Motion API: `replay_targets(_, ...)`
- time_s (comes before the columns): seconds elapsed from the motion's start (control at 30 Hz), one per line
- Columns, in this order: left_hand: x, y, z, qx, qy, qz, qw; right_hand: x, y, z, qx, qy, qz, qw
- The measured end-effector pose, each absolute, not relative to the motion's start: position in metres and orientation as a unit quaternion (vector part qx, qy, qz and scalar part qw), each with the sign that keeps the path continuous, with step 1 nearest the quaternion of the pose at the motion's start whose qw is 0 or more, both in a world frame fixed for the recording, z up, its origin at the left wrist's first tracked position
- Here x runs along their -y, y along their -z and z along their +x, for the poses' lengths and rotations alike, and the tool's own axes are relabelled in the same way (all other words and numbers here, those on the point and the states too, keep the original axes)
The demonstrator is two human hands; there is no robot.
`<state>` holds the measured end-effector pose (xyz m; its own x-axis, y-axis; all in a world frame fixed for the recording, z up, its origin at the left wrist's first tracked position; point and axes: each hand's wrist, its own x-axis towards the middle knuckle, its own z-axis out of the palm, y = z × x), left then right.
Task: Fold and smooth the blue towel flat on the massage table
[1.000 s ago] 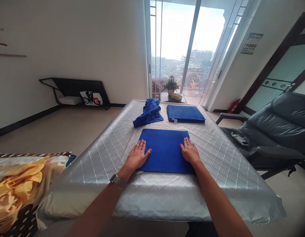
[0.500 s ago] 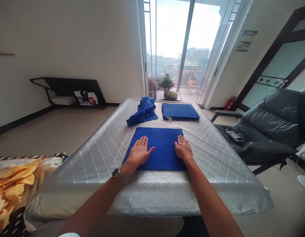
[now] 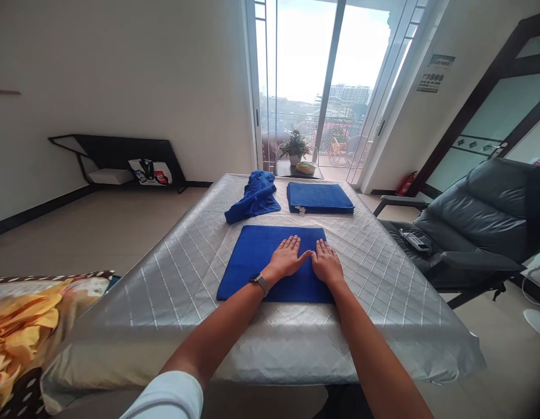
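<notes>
A folded blue towel (image 3: pixel 256 256) lies flat near the front of a table under a silver quilted cover (image 3: pixel 174 273). My left hand (image 3: pixel 288 257) rests palm down on the towel, right of its middle, fingers stretched out; its wrist wears a watch. On the towel's right edge lies my right hand (image 3: pixel 326 261), also flat and open, its thumb about touching the left thumb. Behind, a stack of folded blue towels (image 3: pixel 320 196) sits at the far right of the table. Left of that stack is a crumpled blue towel (image 3: pixel 255 198).
A grey armchair (image 3: pixel 475 215) with a power strip (image 3: pixel 415 240) on its seat stands at the right. Yellow cloths (image 3: pixel 25 326) are heaped at the lower left. A potted plant (image 3: pixel 295 145) stands beyond the table before the glass door.
My left hand has slid right across the folded towel, from its left side to beside my right hand. My right hand has stayed almost in place.
</notes>
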<state>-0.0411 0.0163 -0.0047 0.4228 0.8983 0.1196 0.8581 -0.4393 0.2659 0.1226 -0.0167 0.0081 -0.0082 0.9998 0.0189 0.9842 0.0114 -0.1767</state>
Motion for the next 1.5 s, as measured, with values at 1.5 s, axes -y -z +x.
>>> replay_targets(1.5,-0.032,-0.001,-0.189,-0.702,-0.062,0.708,0.035,-0.053,-0.011,0.124,0.715,-0.043,-0.696,0.044)
